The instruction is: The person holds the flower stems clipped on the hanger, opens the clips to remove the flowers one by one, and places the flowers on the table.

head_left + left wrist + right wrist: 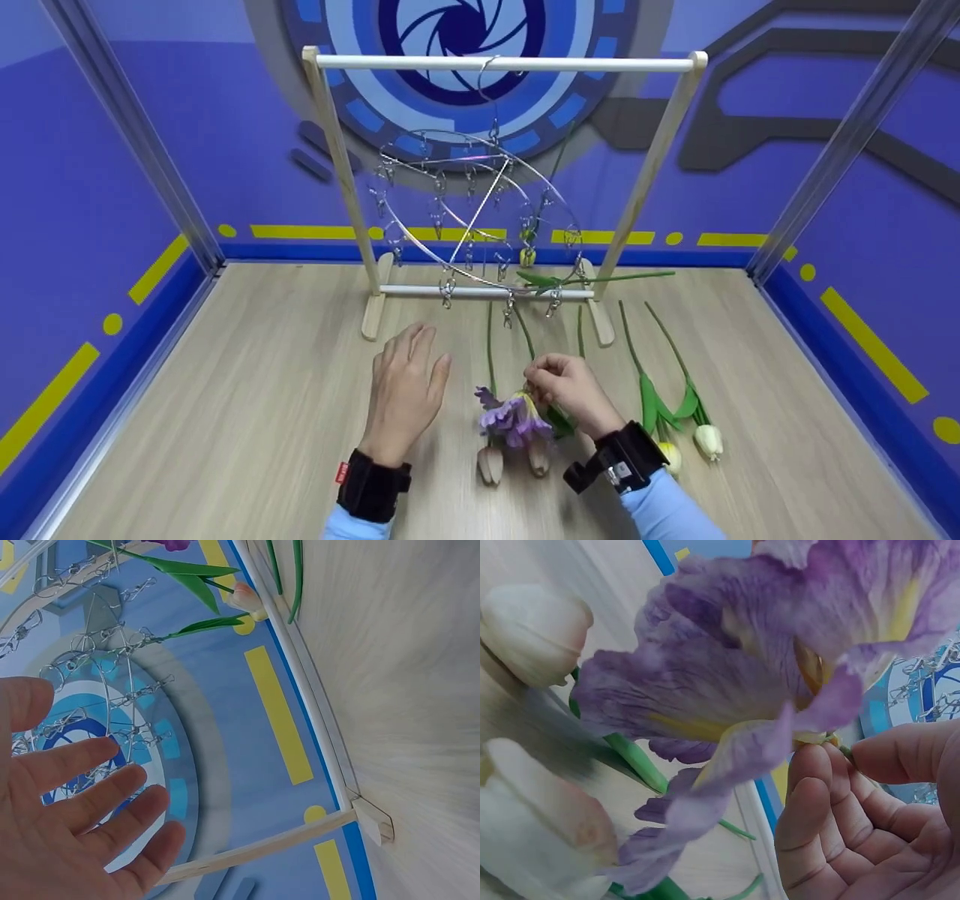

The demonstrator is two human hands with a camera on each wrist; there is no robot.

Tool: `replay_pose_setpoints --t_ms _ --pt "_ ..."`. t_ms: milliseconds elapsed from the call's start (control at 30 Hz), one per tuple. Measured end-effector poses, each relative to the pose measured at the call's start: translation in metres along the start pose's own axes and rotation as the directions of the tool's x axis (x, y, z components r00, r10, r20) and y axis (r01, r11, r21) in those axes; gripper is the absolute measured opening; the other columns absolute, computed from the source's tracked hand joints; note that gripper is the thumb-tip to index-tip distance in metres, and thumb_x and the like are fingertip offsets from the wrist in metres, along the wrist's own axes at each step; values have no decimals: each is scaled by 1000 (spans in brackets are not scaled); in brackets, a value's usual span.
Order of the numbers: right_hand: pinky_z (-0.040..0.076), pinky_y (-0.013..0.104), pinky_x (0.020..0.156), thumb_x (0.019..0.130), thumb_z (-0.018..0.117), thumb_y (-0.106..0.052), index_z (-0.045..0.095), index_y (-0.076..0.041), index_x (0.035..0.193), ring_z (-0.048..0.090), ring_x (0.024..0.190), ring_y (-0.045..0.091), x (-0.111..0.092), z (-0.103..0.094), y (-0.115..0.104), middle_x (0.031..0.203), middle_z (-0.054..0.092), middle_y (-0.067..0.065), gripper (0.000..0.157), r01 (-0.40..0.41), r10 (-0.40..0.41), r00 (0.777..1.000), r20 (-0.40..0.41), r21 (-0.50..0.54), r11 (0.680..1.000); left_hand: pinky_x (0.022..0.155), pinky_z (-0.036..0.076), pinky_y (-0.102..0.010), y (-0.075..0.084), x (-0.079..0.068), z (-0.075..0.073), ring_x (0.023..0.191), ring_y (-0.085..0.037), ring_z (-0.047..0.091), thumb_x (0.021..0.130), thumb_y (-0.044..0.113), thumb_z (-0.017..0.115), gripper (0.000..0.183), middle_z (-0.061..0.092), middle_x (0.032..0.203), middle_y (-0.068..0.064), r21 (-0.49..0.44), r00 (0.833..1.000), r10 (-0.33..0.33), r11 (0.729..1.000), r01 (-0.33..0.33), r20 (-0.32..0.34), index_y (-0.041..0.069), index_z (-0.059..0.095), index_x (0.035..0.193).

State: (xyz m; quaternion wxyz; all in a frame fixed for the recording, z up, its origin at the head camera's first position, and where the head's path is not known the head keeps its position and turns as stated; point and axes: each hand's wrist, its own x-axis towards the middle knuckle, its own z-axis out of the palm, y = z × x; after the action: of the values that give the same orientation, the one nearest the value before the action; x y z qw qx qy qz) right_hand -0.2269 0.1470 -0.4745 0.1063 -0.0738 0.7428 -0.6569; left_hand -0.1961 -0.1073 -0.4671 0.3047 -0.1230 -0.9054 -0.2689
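My right hand (574,390) pinches the short stem of a purple iris (517,421) just below its bloom, between thumb and fingertips. In the right wrist view the iris bloom (780,675) faces away from the fingers (810,802), its petals spread wide. Two pale pink tulips (490,465) lie under and just in front of it on the table. My left hand (405,390) is held with fingers extended, back up, left of the iris. The left wrist view shows its palm (67,840) and spread fingers holding nothing.
A wooden stand (656,172) with a white top bar (585,64) holds a round metal clip hanger (480,217), tilted, with many dangling clips. A yellowish tulip (527,257) hangs at its back. A leafy stem (622,277) extends rightward. A white tulip (707,442) and a yellow-white tulip (670,457) lie right.
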Motion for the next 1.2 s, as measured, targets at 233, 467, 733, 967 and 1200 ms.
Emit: replay_pose_setpoints --t_ms 233,467,733,967,1200 --pt "50 21 56 97 63 -2 66 4 95 58 64 11 9 7 -1 77 65 2 7 -21 21 999 47 0 1000 96 46 -57 -4 0 1 124 -44 56 100 21 65 42 59 137 -26 26 1000 7 1000 -6 -19 -6 63 132" --pt "49 20 55 97 61 -2 66 8 96 61 61 10 19 19 -7 75 67 2 11 15 -8 997 73 -95 995 96 46 -57 -7 0 0 124 -43 56 99 22 66 43 59 137 -26 35 1000 5 999 -5 -17 -6 63 132" --pt "44 19 51 96 60 0 66 10 92 56 58 8 30 37 -17 72 66 1 12 67 -47 992 117 -168 984 95 47 -58 -9 1 -5 124 -43 57 100 23 66 43 59 138 -25 33 1000 -11 999 12 -19 -4 64 133" --pt "43 20 51 96 62 -1 66 3 86 55 55 8 37 52 -23 71 65 1 12 53 -29 991 127 -186 981 97 46 -58 -9 3 -10 128 -42 55 102 26 64 44 58 140 -24 30 999 -50 998 49 14 -3 62 135" --pt "45 21 51 95 64 -2 68 3 85 56 55 8 44 64 -24 70 66 2 12 45 -10 990 139 -246 968 98 45 -59 -15 4 -12 130 -42 54 102 26 64 45 58 141 -23 15 997 -81 997 80 13 -3 62 136"
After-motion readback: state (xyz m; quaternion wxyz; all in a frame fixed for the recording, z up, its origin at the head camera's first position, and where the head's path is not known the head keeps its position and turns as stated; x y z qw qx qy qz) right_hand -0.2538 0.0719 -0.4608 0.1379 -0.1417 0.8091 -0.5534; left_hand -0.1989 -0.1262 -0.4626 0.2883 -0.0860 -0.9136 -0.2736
